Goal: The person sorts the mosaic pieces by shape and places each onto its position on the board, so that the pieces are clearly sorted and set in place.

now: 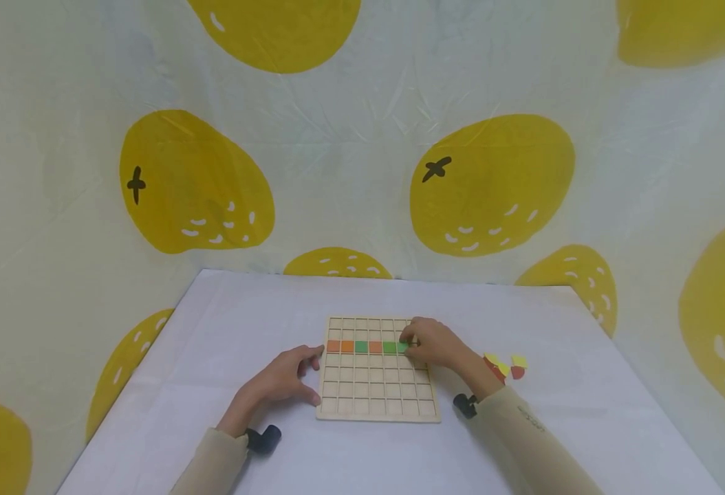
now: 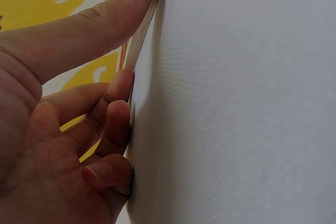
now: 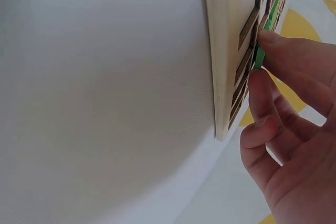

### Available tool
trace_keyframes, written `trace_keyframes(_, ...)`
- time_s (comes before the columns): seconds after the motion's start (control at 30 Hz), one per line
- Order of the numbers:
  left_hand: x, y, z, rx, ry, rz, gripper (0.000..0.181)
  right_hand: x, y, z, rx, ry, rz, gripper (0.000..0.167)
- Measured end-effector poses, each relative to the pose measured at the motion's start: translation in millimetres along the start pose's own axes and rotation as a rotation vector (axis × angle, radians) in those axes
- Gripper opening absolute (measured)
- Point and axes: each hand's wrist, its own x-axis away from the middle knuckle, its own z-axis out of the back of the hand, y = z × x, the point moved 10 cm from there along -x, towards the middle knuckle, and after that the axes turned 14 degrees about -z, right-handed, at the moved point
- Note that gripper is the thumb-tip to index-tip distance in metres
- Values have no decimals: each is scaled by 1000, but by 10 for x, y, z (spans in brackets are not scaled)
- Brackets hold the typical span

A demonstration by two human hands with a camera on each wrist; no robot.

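A wooden grid board (image 1: 377, 392) lies flat on the white table, with a row of orange and green square tiles (image 1: 361, 347) set across its third row of cells. My right hand (image 1: 437, 344) is over the right end of that row. Between its thumb and index finger it pinches a thin green tile (image 3: 259, 59), seen edge-on in the right wrist view and partly hidden by the fingertips. Against the board's left edge rests my left hand (image 1: 285, 375), fingers spread loosely, the thumb near the lower corner. In the left wrist view its thumb (image 2: 100, 38) touches the wooden rim.
Several loose yellow and red pieces (image 1: 518, 361) lie on the table right of the board, partly behind the right forearm. Black wrist cameras (image 1: 264, 440) sit on both wrists. A curtain with yellow fruit prints (image 1: 344, 172) hangs behind the table (image 1: 263, 302).
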Motion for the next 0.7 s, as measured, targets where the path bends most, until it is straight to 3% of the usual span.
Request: trace_keyframes(0.7, 4, -10, -5, 18, 4, 6, 105, 13, -17, 7, 12, 6, 14, 21)
